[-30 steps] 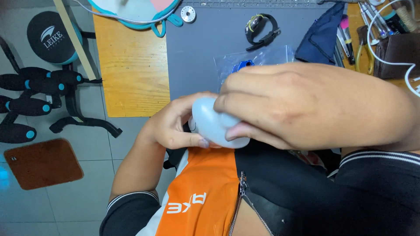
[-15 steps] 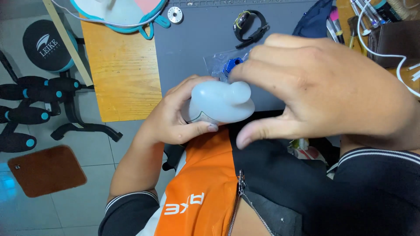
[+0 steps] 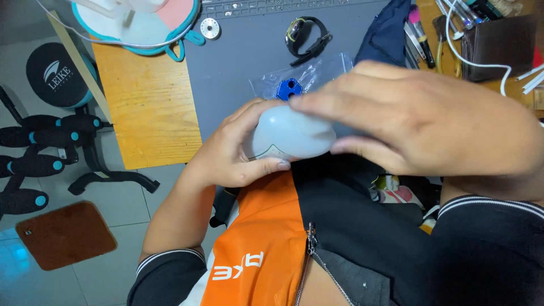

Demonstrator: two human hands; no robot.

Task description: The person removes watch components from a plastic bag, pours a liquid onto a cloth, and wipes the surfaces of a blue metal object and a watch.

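Left hand (image 3: 238, 150) cradles the pale rounded shell (image 3: 292, 133) from nine o'clock, fingers wrapped under it, steadying it above the lap. Right hand (image 3: 419, 122) covers it from three o'clock, fingertips pinching its far edge, likely to twist or pry. At twelve o'clock on the tabletop (image 3: 243, 62), a bag (image 3: 303, 79) lies close.

**Pale rounded shell held over the lap**

A smooth, pale grey-white plastic object (image 3: 292, 135), rounded like a pebble or a mouse shell, lies on its side between two hands. Its surface is matte and unmarked apart from a thin dark seam line curving along its lower left edge. It sits in the air just off the near edge of the counter, above an orange and black garment, its right end hidden under fingers
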